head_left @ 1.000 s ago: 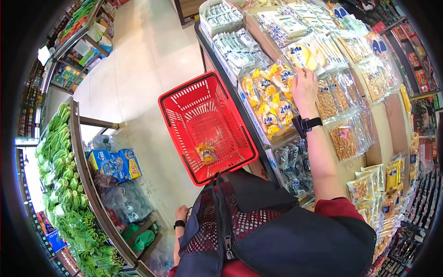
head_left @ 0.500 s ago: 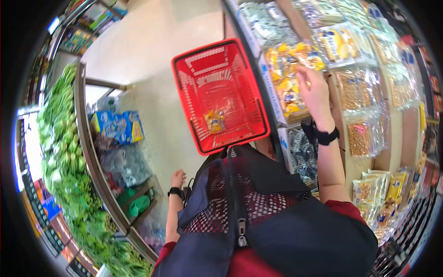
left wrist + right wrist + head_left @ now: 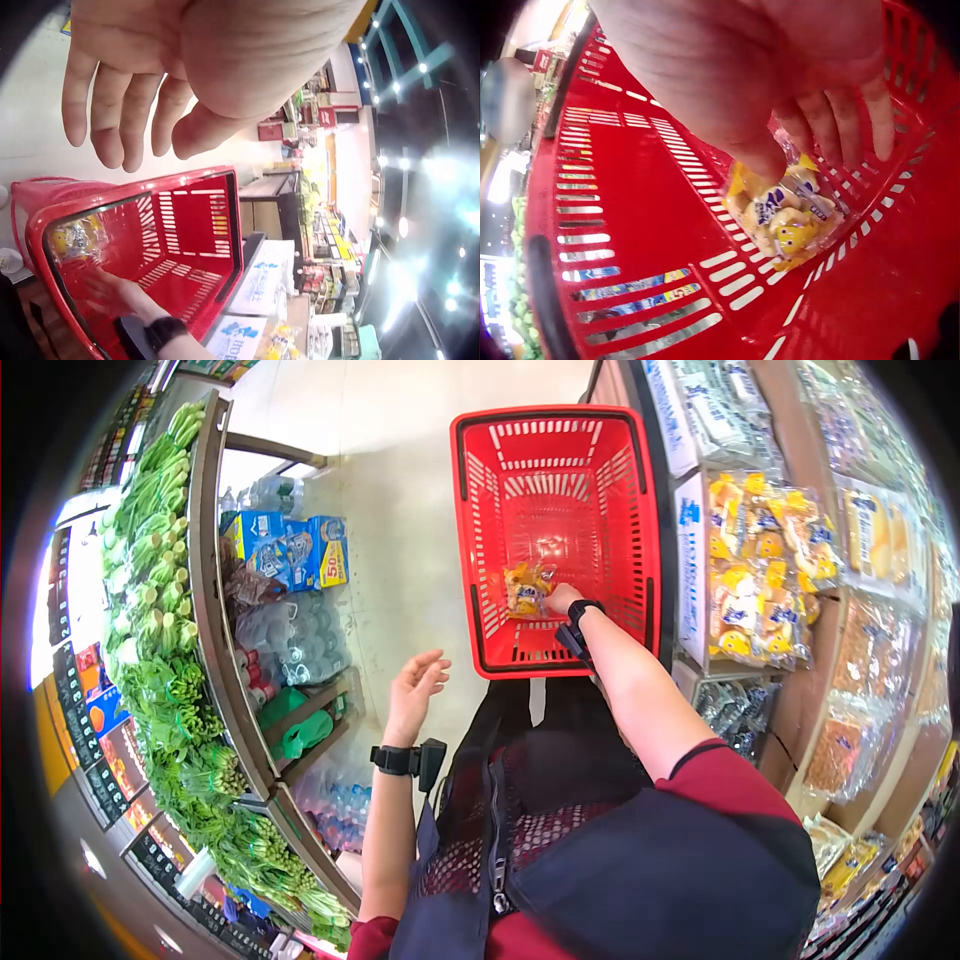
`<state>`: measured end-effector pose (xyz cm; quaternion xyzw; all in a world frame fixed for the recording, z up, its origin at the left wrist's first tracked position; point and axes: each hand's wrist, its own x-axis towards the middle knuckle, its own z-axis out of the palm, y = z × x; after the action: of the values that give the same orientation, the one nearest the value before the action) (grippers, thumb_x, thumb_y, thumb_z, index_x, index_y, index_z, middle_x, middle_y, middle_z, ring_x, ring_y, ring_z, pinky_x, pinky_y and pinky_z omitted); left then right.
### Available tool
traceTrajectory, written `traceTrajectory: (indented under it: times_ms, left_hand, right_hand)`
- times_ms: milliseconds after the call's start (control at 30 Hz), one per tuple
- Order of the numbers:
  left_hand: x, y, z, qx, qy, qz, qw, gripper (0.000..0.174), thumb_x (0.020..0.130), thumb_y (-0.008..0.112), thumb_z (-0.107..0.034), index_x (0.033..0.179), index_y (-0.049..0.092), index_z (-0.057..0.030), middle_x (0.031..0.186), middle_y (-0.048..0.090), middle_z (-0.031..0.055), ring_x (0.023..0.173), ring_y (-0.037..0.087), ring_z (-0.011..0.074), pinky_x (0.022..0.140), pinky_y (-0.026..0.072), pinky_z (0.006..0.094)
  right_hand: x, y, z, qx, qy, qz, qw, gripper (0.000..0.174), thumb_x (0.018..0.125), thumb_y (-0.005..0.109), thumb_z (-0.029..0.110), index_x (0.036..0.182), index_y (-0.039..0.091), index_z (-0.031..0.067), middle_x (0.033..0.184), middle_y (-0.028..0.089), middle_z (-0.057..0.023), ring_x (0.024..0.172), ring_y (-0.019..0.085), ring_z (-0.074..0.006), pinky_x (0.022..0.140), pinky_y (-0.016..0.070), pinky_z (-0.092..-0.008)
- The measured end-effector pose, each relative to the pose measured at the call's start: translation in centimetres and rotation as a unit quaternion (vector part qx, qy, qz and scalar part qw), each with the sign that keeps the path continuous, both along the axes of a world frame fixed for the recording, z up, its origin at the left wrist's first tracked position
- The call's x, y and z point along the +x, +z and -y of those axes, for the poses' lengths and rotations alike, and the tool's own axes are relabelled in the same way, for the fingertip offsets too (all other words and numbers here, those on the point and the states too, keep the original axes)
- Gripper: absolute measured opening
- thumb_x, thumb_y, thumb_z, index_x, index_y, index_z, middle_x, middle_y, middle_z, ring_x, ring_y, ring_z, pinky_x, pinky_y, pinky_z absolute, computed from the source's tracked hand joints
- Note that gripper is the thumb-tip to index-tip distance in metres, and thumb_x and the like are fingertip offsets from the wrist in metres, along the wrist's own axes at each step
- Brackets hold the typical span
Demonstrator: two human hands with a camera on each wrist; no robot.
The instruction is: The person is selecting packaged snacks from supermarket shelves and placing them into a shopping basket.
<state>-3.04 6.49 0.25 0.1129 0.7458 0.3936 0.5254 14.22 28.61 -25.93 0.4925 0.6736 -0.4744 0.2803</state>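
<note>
Your right hand [image 3: 560, 600] is down inside the basket [image 3: 555, 412], at the pack [image 3: 527, 588], which lies on the basket's floor toward its near edge. The head view shows only hand and pack touching. The right wrist view shows the grip: your thumb and curled fingers [image 3: 840, 120] close on the pack's clear top, with the yellow end hanging against the slotted wall.

Your left hand [image 3: 415, 685] hangs over the floor, left of the basket and apart from it. Its fingers are loosely spread and hold nothing, which the left wrist view confirms from beneath. That view also looks in through the basket's side and catches your right hand and the pack [image 3: 71, 236].

To the right of the basket stands a shelf [image 3: 690, 540] of yellow packs, seen plainly only in the head view.
</note>
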Motion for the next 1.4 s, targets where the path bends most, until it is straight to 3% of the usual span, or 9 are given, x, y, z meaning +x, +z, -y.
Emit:
traceTrajectory:
  times_ms: [100, 167, 300, 500, 667, 800, 967, 1200, 1400]
  left_hand:
    - [1.4, 1.0, -0.5, -0.003, -0.020, -0.022, 1.000, 0.030, 0.092, 0.049, -0.019, 0.117, 0.051, -0.0032, 0.104, 0.061, 0.0064, 0.089, 0.056, 0.0120, 0.080, 0.0454, 0.0260]
    - [2.0, 1.5, -0.3, 0.015, -0.017, -0.005, 1.000, 0.029, 0.092, 0.049, -0.018, 0.117, 0.051, -0.0029, 0.103, 0.061, 0.0066, 0.089, 0.056, 0.0124, 0.080, 0.0453, 0.0260]
    - [2.4, 2.3, -0.1, 0.009, 0.012, 0.024, 1.000, 0.029, 0.092, 0.049, -0.017, 0.116, 0.051, -0.0021, 0.105, 0.060, 0.0073, 0.091, 0.056, 0.0124, 0.080, 0.0454, 0.0263]
    - [1.7, 2.3, -1.4, 0.031, 0.008, 0.030, 0.999, 0.032, 0.091, 0.050, -0.020, 0.119, 0.049, -0.0029, 0.109, 0.058, 0.0089, 0.095, 0.055, 0.0132, 0.082, 0.0449, 0.0275]
    - [1.8, 3.1, -5.6, 0.082, -0.016, 0.020, 0.996, 0.061, 0.088, 0.057, -0.026, 0.136, 0.027, -0.0029, 0.133, 0.040, 0.0161, 0.116, 0.046, 0.0216, 0.091, 0.0417, 0.0326]
    - [2.7, 4.8, -9.4, 0.132, -0.046, 0.176, 0.974, 0.059, 0.088, 0.057, -0.027, 0.134, 0.030, 0.0001, 0.127, 0.045, 0.0134, 0.113, 0.049, 0.0203, 0.090, 0.0435, 0.0327]
    - [5.0, 7.0, -12.9, 0.175, -0.194, 0.266, 0.928, 0.043, 0.091, 0.052, -0.020, 0.127, 0.038, -0.0004, 0.116, 0.054, 0.0069, 0.101, 0.056, 0.0141, 0.082, 0.0470, 0.0294]
    - [9.2, 8.4, -15.5, 0.176, -0.242, 0.298, 0.906, 0.041, 0.088, 0.057, -0.017, 0.122, 0.041, -0.0001, 0.112, 0.056, 0.0072, 0.101, 0.055, 0.0132, 0.078, 0.0484, 0.0263]
    - [11.5, 9.0, -16.8, 0.187, -0.328, 0.249, 0.892, 0.044, 0.091, 0.052, -0.020, 0.128, 0.036, -0.0013, 0.117, 0.054, 0.0098, 0.102, 0.056, 0.0171, 0.085, 0.0461, 0.0309]
  right_hand:
    - [-1.1, -3.4, 1.3, 0.028, 0.019, -0.028, 0.999, 0.046, 0.071, 0.065, 0.038, 0.099, 0.064, 0.0023, 0.100, 0.062, -0.0216, 0.092, 0.061, -0.0312, 0.078, 0.0484, -0.0373]
    - [-1.4, -8.4, 2.7, 0.021, -0.076, -0.108, 0.991, 0.045, 0.072, 0.065, 0.036, 0.106, 0.062, 0.0065, 0.102, 0.061, -0.0213, 0.096, 0.060, -0.0313, 0.081, 0.0479, -0.0379]
    - [-2.6, -7.1, 2.7, 0.054, -0.076, -0.016, 0.996, 0.045, 0.073, 0.062, 0.026, 0.114, 0.055, 0.0093, 0.101, 0.061, -0.0210, 0.097, 0.059, -0.0339, 0.081, 0.0471, -0.0416]
    - [-2.8, 3.3, 1.0, 0.120, -0.091, -0.094, 0.984, 0.025, 0.076, 0.055, 0.019, 0.095, 0.060, 0.0039, 0.094, 0.062, -0.0223, 0.091, 0.060, -0.0342, 0.078, 0.0471, -0.0408]
    - [1.2, 17.2, -0.7, -0.014, -0.176, -0.373, 0.911, 0.016, 0.082, 0.061, 0.016, 0.078, 0.052, 0.0028, 0.075, 0.057, -0.0037, 0.074, 0.053, -0.0097, 0.067, 0.0437, -0.0275]
    - [4.9, 28.9, -0.4, -0.080, -0.214, -0.449, 0.864, 0.011, 0.085, 0.058, 0.013, 0.083, 0.051, 0.0056, 0.077, 0.054, 0.0023, 0.073, 0.049, -0.0052, 0.066, 0.0415, -0.0224]
    - [9.3, 33.0, 0.9, -0.025, -0.259, -0.467, 0.845, 0.012, 0.085, 0.059, 0.013, 0.083, 0.051, 0.0048, 0.081, 0.056, 0.0015, 0.077, 0.052, -0.0054, 0.069, 0.0433, -0.0227]
    - [12.9, 34.6, 2.7, -0.003, -0.422, -0.527, 0.738, 0.015, 0.084, 0.061, 0.008, 0.093, 0.048, 0.0059, 0.084, 0.054, 0.0033, 0.077, 0.053, -0.0043, 0.068, 0.0422, -0.0180]
    - [16.2, 35.8, 2.7, 0.107, -0.429, -0.496, 0.748, 0.014, 0.085, 0.060, 0.010, 0.091, 0.048, 0.0052, 0.080, 0.059, -0.0003, 0.073, 0.055, -0.0052, 0.064, 0.0441, -0.0195]
